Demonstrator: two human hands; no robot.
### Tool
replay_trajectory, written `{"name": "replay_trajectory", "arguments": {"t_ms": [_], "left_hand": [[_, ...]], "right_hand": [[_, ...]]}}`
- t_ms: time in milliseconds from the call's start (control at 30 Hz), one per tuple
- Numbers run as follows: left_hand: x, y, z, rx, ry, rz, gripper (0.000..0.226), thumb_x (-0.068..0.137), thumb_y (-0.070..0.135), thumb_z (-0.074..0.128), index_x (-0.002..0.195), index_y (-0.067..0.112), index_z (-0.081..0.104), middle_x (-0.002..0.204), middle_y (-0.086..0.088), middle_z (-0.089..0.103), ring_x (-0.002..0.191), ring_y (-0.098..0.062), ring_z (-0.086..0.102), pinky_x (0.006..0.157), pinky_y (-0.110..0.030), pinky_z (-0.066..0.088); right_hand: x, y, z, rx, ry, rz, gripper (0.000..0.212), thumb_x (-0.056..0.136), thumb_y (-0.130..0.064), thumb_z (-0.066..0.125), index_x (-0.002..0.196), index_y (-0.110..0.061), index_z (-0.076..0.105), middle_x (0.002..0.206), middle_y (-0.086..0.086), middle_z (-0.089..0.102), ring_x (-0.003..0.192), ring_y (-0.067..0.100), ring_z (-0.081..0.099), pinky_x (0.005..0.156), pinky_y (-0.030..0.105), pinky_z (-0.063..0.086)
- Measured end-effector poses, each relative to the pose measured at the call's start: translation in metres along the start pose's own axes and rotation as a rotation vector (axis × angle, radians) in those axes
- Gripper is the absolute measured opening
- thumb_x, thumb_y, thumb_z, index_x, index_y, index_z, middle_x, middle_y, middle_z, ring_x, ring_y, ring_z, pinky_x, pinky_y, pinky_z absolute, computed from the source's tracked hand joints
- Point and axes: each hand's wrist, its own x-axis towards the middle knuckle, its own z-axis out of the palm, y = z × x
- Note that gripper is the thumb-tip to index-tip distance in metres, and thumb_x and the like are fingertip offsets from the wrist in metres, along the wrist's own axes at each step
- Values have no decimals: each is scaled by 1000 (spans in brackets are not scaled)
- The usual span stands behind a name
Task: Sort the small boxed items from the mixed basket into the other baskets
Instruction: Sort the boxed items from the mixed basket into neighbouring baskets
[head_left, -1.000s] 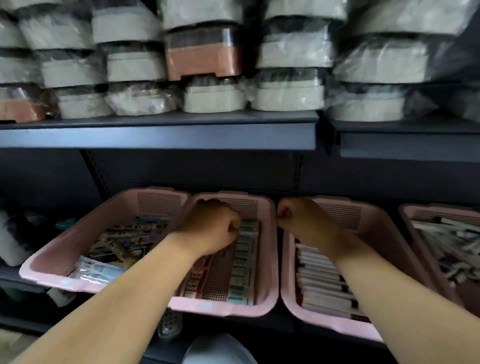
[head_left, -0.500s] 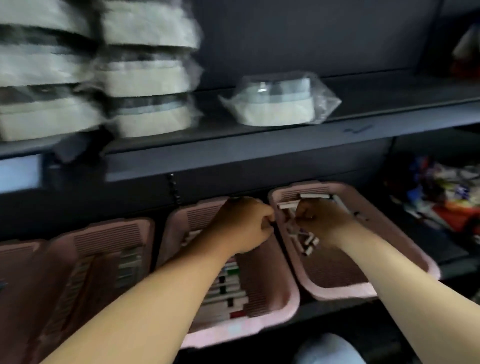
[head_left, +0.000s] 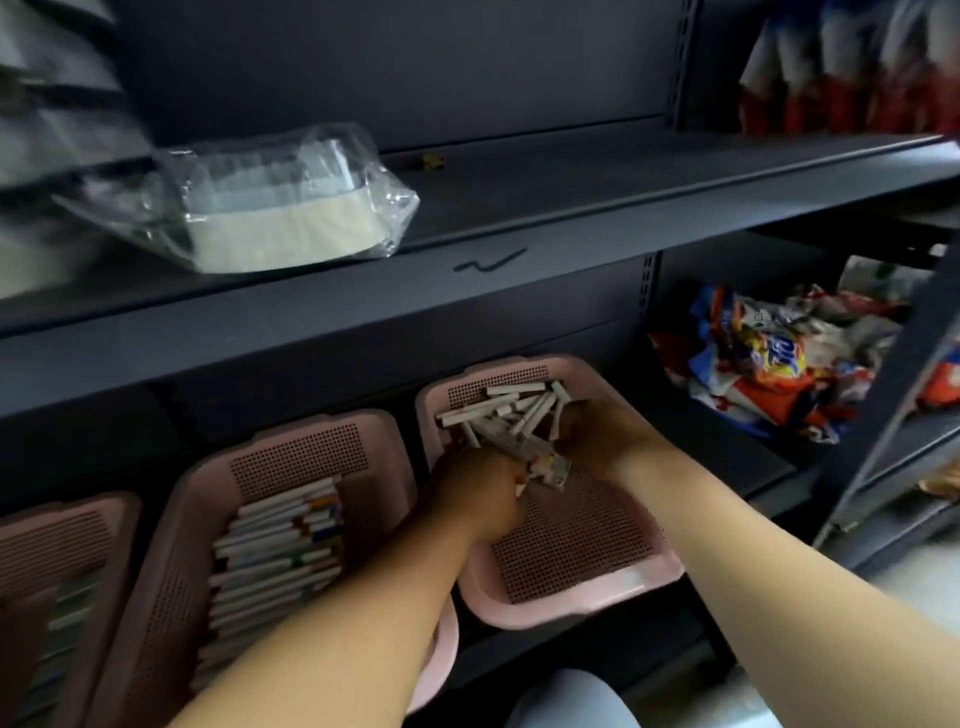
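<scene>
Both hands are in the rightmost pink basket (head_left: 571, 597), where small boxes (head_left: 511, 408) lie heaped at its far end. The left hand (head_left: 475, 493) curls its fingers round the heap's near end; the right hand (head_left: 605, 436) is curled among them, its grip impossible to tell.

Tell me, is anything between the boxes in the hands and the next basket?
Only the basket rims: the boxes lie in the right basket, the middle basket stands just beside it. Nothing else visible blocks.
</scene>
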Motion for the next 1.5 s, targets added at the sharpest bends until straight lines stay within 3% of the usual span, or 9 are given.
{"name": "replay_trajectory", "arguments": {"t_ms": [100, 200, 400, 600, 867, 1067, 1167, 1267, 1500], "left_hand": [[1, 1, 5, 190, -107, 28, 49, 94, 38, 60, 143, 41, 59, 141, 1, 63, 128, -28, 57, 107, -35, 46], [6, 2, 12, 415, -221, 30, 49, 98, 42, 50, 146, 36, 57, 141, 0, 64, 127, -27, 59, 108, -43, 45], [6, 6, 7, 443, -197, 46, 35, 98, 27, 51, 126, 27, 72, 127, -1, 70, 117, -27, 64, 102, -40, 48], [1, 7, 4, 486, -189, 100, 33, 100, 25, 49, 126, 27, 70, 130, 0, 68, 120, -28, 61, 103, -42, 48], [3, 6, 10, 380, -111, 19, 32, 101, 24, 54, 128, 17, 70, 131, -7, 69, 121, -30, 62, 102, -36, 47], [0, 7, 9, 320, -45, 24, 29, 98, 29, 59, 124, 20, 68, 126, -6, 69, 117, -30, 64, 99, -38, 48], [1, 5, 12, 280, -12, 2, 27, 102, 27, 55, 120, 16, 72, 124, -8, 70, 115, -31, 64, 97, -35, 48], [2, 3, 14, 242, 20, -9, 29, 105, 30, 52, 115, 15, 74, 118, -8, 72, 111, -31, 66, 93, -35, 48], [2, 3, 10, 38, 57, -19, 26, 98, 39, 61, 99, 17, 76, 99, -3, 74, 95, -26, 69, 72, -29, 43]], "right_hand": [[12, 6, 30, -276, -48, 60, 37, 98, -39, 58, 132, -25, 58, 130, 1, 61, 120, 23, 57, 100, 30, 41], [17, 14, 50, -409, -110, 29, 51, 91, -49, 62, 138, -36, 49, 136, 0, 60, 124, 25, 57, 99, 42, 45], [21, 21, 58, -441, -168, 37, 30, 98, -38, 55, 128, -34, 59, 124, -1, 65, 112, 20, 62, 86, 34, 48], [19, 23, 53, -380, -225, 50, 39, 95, -48, 56, 131, -33, 59, 133, -3, 61, 122, 21, 57, 98, 37, 44], [20, 25, 41, -127, -221, 91, 13, 81, -23, 62, 90, -24, 70, 90, 1, 71, 80, 14, 67, 65, 26, 50], [14, 30, 38, 202, -223, 91, 21, 100, -42, 53, 118, -38, 64, 99, -4, 75, 79, 14, 75, 81, 31, 61], [13, 28, 36, 255, -245, 72, 26, 103, -38, 52, 125, -31, 62, 90, -4, 72, 64, 5, 72, 57, 15, 53], [11, 24, 34, 238, -246, 75, 31, 103, -47, 47, 133, -40, 51, 86, -9, 69, 61, 4, 71, 52, 14, 49], [8, 20, 30, 213, -221, 83, 30, 104, -50, 41, 131, -48, 54, 98, -12, 71, 79, 6, 69, 72, 20, 50]]}}
